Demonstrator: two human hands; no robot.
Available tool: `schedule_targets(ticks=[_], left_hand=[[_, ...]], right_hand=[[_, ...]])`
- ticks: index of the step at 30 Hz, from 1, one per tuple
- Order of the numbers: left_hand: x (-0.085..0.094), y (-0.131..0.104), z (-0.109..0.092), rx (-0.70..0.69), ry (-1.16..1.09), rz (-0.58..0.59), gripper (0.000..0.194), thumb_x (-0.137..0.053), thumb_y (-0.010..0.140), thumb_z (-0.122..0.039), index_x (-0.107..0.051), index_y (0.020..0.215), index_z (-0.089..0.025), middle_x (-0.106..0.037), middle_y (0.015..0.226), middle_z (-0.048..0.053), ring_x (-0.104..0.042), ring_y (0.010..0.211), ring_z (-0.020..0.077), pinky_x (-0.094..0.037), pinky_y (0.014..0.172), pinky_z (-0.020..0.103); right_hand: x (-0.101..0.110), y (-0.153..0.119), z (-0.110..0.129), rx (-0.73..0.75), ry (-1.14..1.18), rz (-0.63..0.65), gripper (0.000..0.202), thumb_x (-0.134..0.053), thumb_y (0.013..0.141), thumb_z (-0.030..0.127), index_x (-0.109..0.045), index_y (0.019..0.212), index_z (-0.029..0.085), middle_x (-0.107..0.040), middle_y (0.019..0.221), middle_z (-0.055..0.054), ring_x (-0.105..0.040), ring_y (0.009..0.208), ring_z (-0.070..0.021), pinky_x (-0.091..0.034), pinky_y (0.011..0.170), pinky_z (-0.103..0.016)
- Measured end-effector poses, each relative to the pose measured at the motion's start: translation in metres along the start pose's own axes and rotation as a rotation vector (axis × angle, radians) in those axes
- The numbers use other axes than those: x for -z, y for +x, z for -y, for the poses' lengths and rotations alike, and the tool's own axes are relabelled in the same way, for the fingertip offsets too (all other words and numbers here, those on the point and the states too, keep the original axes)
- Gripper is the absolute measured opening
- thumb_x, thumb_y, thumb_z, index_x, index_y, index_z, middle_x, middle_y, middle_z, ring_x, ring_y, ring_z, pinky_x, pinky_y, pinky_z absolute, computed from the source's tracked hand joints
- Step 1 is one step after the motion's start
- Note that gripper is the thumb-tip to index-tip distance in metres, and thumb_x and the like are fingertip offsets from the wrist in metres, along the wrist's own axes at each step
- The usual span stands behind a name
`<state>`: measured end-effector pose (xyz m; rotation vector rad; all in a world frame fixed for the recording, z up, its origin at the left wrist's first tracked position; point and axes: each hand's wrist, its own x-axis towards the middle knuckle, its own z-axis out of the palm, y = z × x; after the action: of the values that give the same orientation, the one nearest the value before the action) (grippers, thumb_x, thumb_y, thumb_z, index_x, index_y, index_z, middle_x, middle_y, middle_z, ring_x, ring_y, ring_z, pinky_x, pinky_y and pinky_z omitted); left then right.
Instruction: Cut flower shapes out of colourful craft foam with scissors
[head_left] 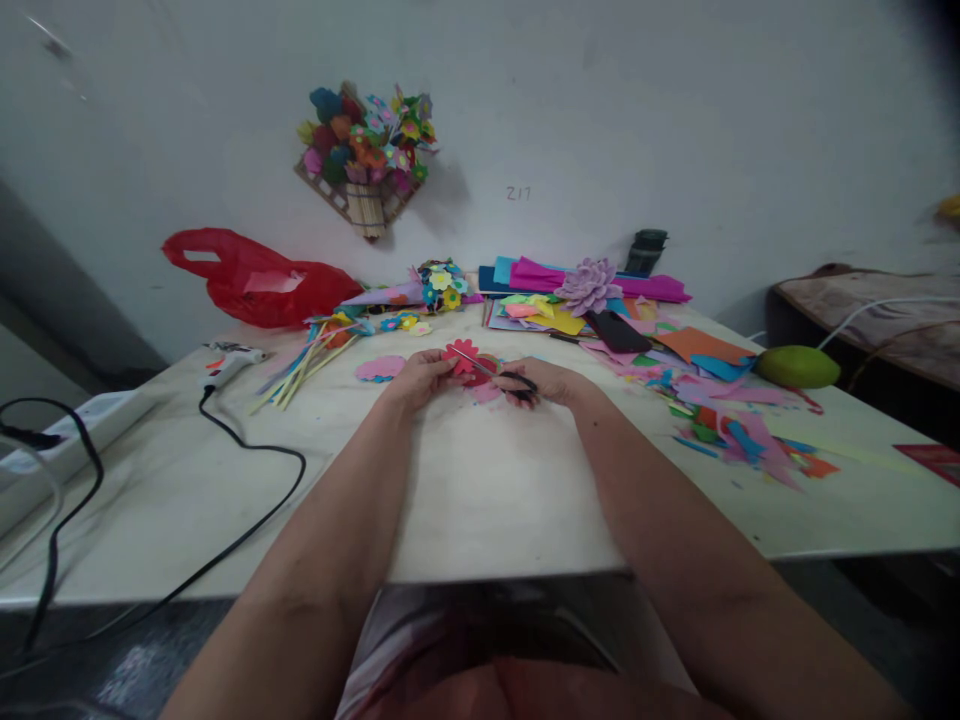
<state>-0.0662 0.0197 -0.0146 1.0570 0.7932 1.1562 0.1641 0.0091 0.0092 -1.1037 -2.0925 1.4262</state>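
At mid-bench, the left hand [420,377] pinches a red paper flower [459,357]; the right hand [544,381], grip closed on scissors [501,377], cuts into it. Light, floppy, tearable paper, best held near its centre.

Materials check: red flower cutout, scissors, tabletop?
Red flower cutout, in the left hand: thin matte sheet, likely foam or craft paper, flat with scalloped edges. Scissors, in the right hand: shiny metal blades, black probably plastic handles. Table: pale, matte, possibly painted wood or laminate.
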Motion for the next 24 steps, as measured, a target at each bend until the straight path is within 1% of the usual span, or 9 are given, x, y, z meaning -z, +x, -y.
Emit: schedule_targets(ticks=[3,8,13,17,21,24], left_hand=[[-0.0002,-0.0001,0.0,0.002,-0.009,0.002,0.007,-0.071,0.077,-0.008,-0.066,0.072,-0.008,-0.072,0.072,0.01,-0.072,0.069,0.019,-0.058,0.073,0.029],[0.0011,0.0008,0.0005,-0.009,-0.013,-0.004,0.01,-0.073,0.078,-0.011,-0.065,0.071,-0.009,-0.071,0.069,0.01,-0.071,0.068,0.0199,-0.058,0.074,0.032],[0.0026,0.0008,0.0001,-0.026,-0.026,-0.013,0.013,-0.074,0.078,-0.013,-0.062,0.072,-0.01,-0.07,0.07,0.009,-0.071,0.066,0.0194,-0.058,0.071,0.032],[0.0016,0.0002,-0.0004,-0.02,-0.016,-0.023,0.013,-0.072,0.079,-0.013,-0.06,0.073,-0.011,-0.07,0.068,0.008,-0.071,0.066,0.0192,-0.059,0.072,0.033],[0.0015,0.0007,-0.0005,-0.011,0.009,-0.043,0.014,-0.07,0.08,-0.012,-0.057,0.075,-0.012,-0.07,0.068,0.008,-0.071,0.064,0.019,-0.059,0.067,0.031],[0.0023,0.0012,-0.0008,-0.017,0.014,-0.04,0.017,-0.07,0.08,-0.014,-0.054,0.076,-0.013,-0.07,0.067,0.008,-0.071,0.062,0.0197,-0.058,0.062,0.03]], right_hand=[[0.0005,0.0009,-0.0016,0.0,-0.006,0.0,0.029,-0.058,0.082,0.039,-0.05,0.065,0.017,-0.053,0.049,0.002,-0.042,0.037,-0.0062,-0.029,0.037,-0.02],[0.0021,0.0035,-0.0067,0.009,0.011,-0.003,0.028,-0.059,0.083,0.039,-0.052,0.067,0.017,-0.053,0.048,0.002,-0.042,0.037,-0.0065,-0.03,0.038,-0.02],[0.0024,0.0042,-0.0075,-0.012,0.035,-0.007,0.023,-0.054,0.086,0.032,-0.055,0.07,0.016,-0.054,0.049,0.002,-0.042,0.038,-0.007,-0.03,0.038,-0.02],[0.0022,0.005,-0.008,-0.009,0.027,-0.006,0.023,-0.057,0.086,0.031,-0.057,0.07,0.015,-0.053,0.049,0.002,-0.041,0.037,-0.0066,-0.029,0.038,-0.02],[0.0023,0.0059,-0.0097,-0.009,0.022,-0.007,0.024,-0.063,0.084,0.035,-0.059,0.072,0.015,-0.054,0.05,0.002,-0.041,0.037,-0.0058,-0.029,0.038,-0.02],[0.0022,0.0057,-0.009,-0.013,0.022,-0.002,0.024,-0.063,0.085,0.035,-0.059,0.071,0.015,-0.053,0.05,0.002,-0.042,0.037,-0.0062,-0.03,0.037,-0.02]])
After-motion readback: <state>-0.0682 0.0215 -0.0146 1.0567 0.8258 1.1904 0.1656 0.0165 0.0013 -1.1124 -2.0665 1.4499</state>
